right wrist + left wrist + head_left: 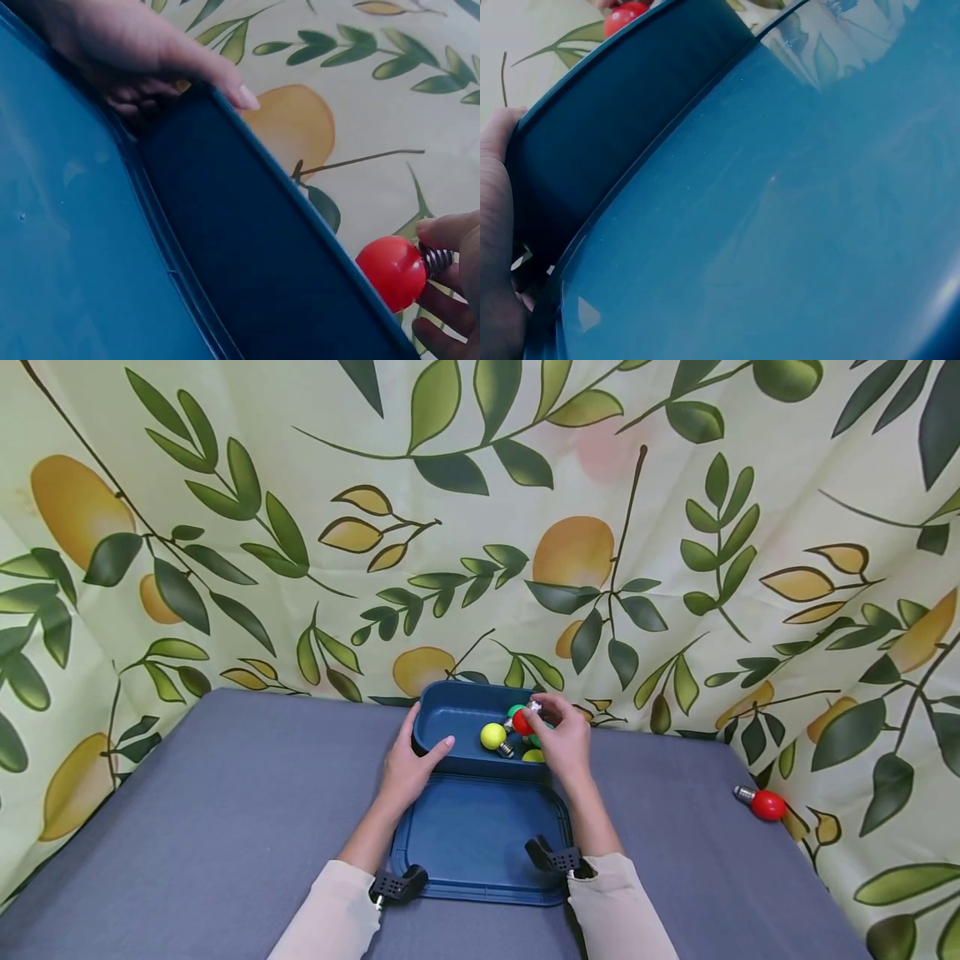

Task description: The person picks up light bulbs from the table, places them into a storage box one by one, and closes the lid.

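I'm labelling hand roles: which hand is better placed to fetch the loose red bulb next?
Likely the right hand, once free of the red bulb it pinches: the loose red bulb lies at the right side of the table. The left hand is farther away, gripping the box.

a round red bulb (pixel 390 273) is pinched over an open blue box (pixel 472 766).

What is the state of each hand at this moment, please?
Left hand: holding the blue box at its left end.
Right hand: holding a red bulb by its metal base.
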`<state>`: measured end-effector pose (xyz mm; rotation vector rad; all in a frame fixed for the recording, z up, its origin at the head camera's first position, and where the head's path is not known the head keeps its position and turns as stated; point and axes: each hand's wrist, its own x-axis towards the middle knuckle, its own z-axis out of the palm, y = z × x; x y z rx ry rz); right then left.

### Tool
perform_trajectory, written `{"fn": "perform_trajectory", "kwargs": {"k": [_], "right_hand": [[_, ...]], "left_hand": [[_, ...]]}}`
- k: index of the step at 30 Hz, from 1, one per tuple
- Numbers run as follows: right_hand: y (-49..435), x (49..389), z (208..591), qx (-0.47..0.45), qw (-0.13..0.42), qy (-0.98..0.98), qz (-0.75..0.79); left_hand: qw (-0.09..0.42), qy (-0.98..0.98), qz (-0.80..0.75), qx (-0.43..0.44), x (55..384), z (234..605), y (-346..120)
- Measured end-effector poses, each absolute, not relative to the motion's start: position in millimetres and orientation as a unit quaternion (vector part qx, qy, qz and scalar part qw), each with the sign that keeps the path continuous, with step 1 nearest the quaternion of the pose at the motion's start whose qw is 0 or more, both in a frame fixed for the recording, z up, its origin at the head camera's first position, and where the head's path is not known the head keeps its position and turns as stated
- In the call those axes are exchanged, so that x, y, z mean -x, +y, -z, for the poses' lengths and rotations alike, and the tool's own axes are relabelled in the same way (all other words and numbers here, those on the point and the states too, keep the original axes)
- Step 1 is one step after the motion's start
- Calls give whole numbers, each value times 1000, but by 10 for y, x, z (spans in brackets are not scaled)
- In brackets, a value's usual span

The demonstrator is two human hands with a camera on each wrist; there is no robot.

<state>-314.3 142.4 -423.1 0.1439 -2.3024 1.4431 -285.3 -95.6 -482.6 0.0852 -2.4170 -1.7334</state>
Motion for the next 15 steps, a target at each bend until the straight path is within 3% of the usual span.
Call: {"fn": "perform_trajectory", "kwargs": {"k": [15], "right_hand": [[1436,3206,4396,-79,193,-880,-426]], "left_hand": [[84,-811,578,-32,2866,4826,-950]]}}
